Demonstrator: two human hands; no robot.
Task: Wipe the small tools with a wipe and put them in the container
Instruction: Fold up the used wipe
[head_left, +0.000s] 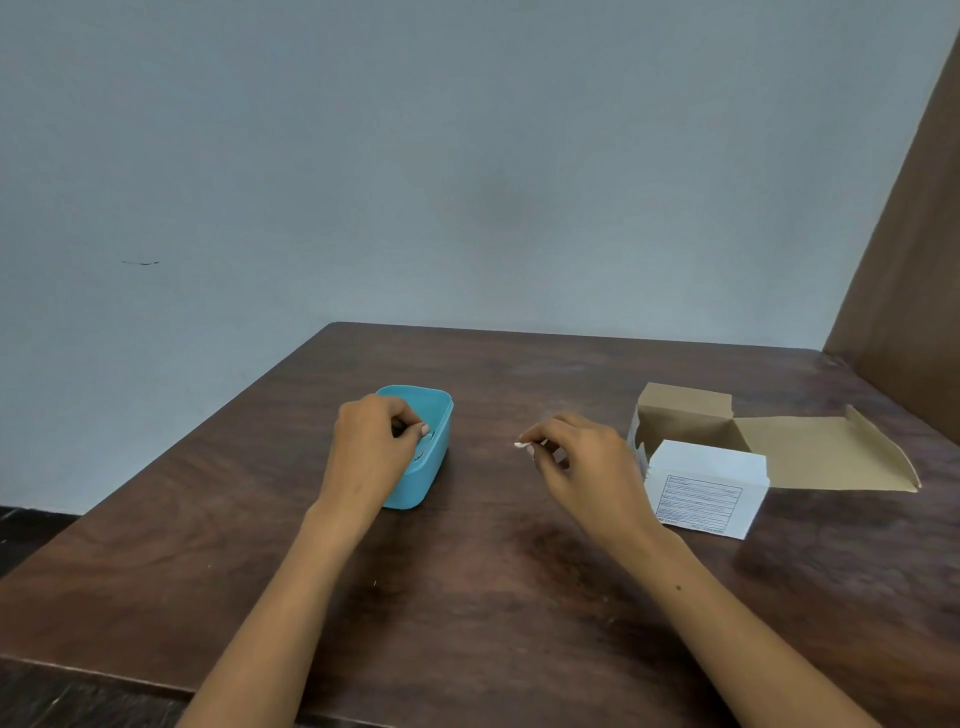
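Observation:
A small teal plastic container stands on the dark wooden table, left of centre. My left hand is over its near-left rim, fingers curled down into it; whether they hold anything is hidden. Something grey-teal lies inside against the right wall, too unclear to name. My right hand hovers above the table to the right of the container, its fingertips pinching a small white wipe that pokes out to the left.
An open white cardboard box with a printed label and brown flaps spread out sits at the right. A brown wooden panel rises at the far right. A pale wall stands behind the table's far edge.

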